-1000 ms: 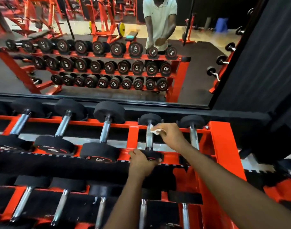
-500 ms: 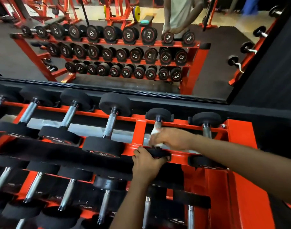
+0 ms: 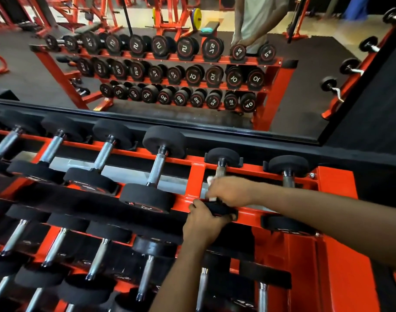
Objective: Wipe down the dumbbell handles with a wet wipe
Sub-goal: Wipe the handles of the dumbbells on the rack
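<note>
A small black dumbbell (image 3: 221, 157) lies on the top shelf of the orange rack (image 3: 195, 176), second from the right. My left hand (image 3: 203, 218) grips its near head. My right hand (image 3: 229, 191) is wrapped around the near end of its metal handle with a white wet wipe (image 3: 210, 179) bunched under the fingers. Only the wipe's edges show. The handle's far end stays bare beside the far head.
Larger dumbbells (image 3: 156, 174) fill the top shelf to the left, and one small dumbbell (image 3: 288, 167) sits to the right. A lower shelf holds several more. A wall mirror (image 3: 170, 64) behind reflects the rack and a person.
My right hand has slid the wipe along the handle toward the near head. My left hand keeps its grip. The view has moved closer and tilted down.
</note>
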Motion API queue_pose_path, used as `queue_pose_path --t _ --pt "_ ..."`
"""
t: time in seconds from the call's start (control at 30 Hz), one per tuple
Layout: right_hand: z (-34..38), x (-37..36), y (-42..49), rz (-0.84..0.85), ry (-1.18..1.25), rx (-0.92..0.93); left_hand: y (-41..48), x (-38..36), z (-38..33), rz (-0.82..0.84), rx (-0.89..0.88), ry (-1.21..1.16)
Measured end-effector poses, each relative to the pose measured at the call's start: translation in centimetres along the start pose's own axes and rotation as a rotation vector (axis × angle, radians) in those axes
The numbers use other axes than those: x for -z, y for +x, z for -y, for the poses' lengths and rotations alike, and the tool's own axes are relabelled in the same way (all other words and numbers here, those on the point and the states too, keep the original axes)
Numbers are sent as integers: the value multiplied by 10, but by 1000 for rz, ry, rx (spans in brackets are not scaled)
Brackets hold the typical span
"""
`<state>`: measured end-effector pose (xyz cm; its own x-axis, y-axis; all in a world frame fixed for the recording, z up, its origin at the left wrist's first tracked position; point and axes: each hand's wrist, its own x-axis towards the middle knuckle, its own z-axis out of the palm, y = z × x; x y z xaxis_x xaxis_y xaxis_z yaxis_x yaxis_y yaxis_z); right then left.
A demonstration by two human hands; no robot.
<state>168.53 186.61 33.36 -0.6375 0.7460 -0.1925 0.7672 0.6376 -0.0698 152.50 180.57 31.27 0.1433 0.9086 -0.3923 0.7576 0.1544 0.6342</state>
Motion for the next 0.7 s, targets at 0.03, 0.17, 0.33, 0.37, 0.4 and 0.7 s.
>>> queue_pose_path --t 0.03,0.17,0.33,0.37,0.4,0.7 --pt "5 -1 0 79 32 49 0 0 0 -2 0 -1" --pt "-30 0 1 -174 78 -40 -1 1 0 0 -5 14" --pt "-5 -16 -25 -237 151 46 0 3 2 28 -10 15" --pt "-7 -20 -30 -235 188 62 0 3 3 35 -13 10" --pt "-14 -23 -32 -272 236 14 1 3 4 41 -15 1" --pt "33 -44 -10 -689 965 -730 8 2 10 97 -25 -75"
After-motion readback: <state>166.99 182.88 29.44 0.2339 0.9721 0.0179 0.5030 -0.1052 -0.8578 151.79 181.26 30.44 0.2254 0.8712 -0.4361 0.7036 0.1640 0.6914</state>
